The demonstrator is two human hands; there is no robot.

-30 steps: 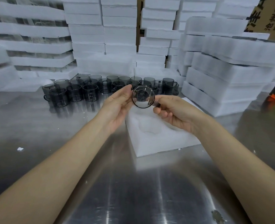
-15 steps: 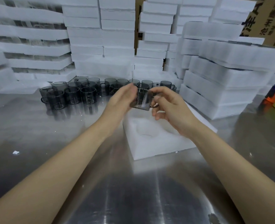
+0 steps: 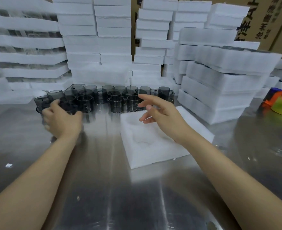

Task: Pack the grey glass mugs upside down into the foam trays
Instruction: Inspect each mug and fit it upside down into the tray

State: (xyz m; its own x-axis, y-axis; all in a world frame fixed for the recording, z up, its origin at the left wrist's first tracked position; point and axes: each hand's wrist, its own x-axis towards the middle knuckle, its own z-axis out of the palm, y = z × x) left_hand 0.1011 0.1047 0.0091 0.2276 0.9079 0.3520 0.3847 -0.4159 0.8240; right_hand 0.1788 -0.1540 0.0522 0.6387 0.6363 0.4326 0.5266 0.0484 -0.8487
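Note:
Several grey glass mugs point(image 3: 115, 103) stand upright in a cluster at the back of the steel table. My left hand point(image 3: 62, 120) is at the cluster's left end, fingers curled around one grey mug point(image 3: 69, 106) that rests low by the table. A white foam tray point(image 3: 153, 151) with round pockets lies right of centre, and no mug shows in it. My right hand point(image 3: 163, 113) hovers over the tray's far edge with fingers spread, holding nothing, its fingertips close to the front-row mugs.
Tall stacks of white foam trays point(image 3: 97, 39) wall the back, and a lower stack point(image 3: 219, 90) sits right of the tray. Cardboard boxes point(image 3: 269, 22) stand behind. An orange and green object point(image 3: 281, 103) lies far right. A foam crumb point(image 3: 8, 165) is on the table.
Both hands held one mug above the tray before. My left hand has carried it left and down to the cluster's end, while my right hand has let go and spread open.

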